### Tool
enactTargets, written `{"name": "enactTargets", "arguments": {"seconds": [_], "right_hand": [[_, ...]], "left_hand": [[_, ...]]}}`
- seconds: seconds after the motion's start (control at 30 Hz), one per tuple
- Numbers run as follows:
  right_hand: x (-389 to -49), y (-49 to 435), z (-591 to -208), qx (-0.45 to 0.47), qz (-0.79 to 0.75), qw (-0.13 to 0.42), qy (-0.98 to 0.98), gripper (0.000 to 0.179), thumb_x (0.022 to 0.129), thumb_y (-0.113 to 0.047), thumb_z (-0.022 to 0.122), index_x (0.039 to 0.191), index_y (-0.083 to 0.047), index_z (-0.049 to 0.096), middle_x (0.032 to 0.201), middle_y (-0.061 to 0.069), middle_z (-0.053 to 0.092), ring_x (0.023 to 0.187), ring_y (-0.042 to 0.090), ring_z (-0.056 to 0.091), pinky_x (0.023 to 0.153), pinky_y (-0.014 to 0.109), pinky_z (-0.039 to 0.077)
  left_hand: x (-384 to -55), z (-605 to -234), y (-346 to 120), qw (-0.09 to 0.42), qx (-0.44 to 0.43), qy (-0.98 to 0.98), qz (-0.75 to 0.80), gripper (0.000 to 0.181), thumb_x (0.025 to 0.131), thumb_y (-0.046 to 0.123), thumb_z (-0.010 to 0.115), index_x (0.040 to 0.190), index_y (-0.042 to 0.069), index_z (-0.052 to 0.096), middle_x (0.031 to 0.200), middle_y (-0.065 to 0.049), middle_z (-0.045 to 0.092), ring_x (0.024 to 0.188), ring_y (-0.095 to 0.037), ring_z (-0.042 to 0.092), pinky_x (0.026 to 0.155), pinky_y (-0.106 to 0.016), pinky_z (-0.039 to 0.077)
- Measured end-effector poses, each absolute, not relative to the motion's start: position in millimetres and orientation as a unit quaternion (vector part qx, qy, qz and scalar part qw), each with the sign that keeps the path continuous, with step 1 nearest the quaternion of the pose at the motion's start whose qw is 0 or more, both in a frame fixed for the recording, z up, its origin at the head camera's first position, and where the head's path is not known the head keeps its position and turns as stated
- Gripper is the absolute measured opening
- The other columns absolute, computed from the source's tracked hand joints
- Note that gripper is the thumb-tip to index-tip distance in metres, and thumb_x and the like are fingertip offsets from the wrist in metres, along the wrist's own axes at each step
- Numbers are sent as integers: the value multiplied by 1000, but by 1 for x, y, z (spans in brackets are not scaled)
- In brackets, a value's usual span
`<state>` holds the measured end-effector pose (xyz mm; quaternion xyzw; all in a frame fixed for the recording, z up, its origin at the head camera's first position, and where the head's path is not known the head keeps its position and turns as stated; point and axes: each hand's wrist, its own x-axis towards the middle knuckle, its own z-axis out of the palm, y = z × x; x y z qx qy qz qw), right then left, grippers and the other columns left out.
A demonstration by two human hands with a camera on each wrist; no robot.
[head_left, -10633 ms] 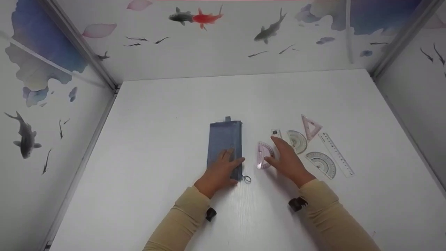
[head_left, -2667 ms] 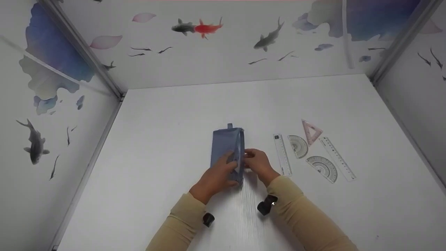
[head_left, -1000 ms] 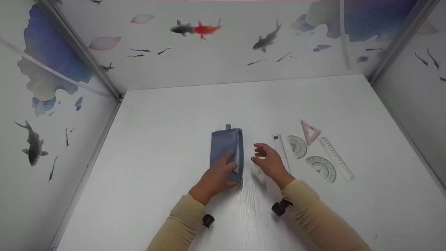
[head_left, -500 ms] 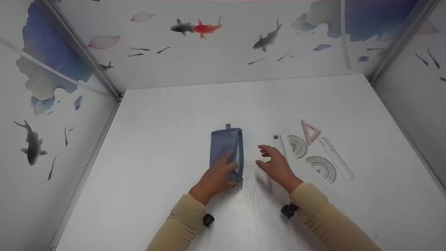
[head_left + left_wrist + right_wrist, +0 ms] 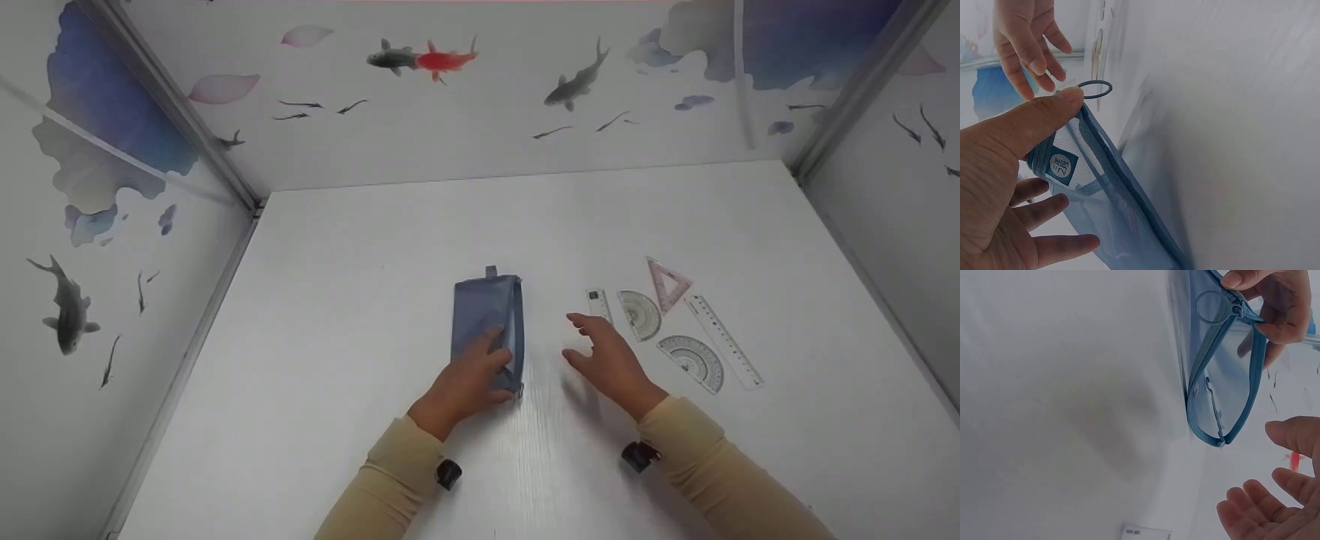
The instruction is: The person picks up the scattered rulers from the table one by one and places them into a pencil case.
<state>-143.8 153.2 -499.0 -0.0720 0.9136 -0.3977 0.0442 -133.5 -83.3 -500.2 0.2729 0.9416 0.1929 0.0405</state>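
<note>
Blue pouch (image 5: pixel 474 304) | mouth edge gaping | hands (image 5: pixel 465 379) apart, table (image 5: pixel 541 397) between them

No word or number can be read with certainty. On the blue pouch (image 5: pixel 1105 216), a small dark tag (image 5: pixel 1073 160) carries a round white badge (image 5: pixel 1061 165) with dark strokes that look like Chinese characters, turned sideways in the left wrist view. The half-hidden ruler (image 5: pixel 597 301) has a dark square mark at its far end. The other ruler (image 5: pixel 726 343), the small protractor (image 5: pixel 640 315) and the large protractor (image 5: pixel 691 364) bear scale lines, their figures too fine to make out. Tiny print on a clear plastic corner (image 5: pixel 1148 534) is illegible.
</note>
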Motion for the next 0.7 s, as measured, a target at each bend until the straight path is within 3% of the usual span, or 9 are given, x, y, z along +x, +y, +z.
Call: {"name": "enactTargets", "arguments": {"seconds": [0.7], "right_hand": [[-142,176,-510,-82,-290,-21,953,59,86,-15,73,138,-2,47,136,23,48,129,40,44,105,51,35]], "left_hand": [[-134,-500,-84,34,278,937,210,37,78,25,82,100,11,55,147,-20,37,125,-30,50,86,-36,51]]}}
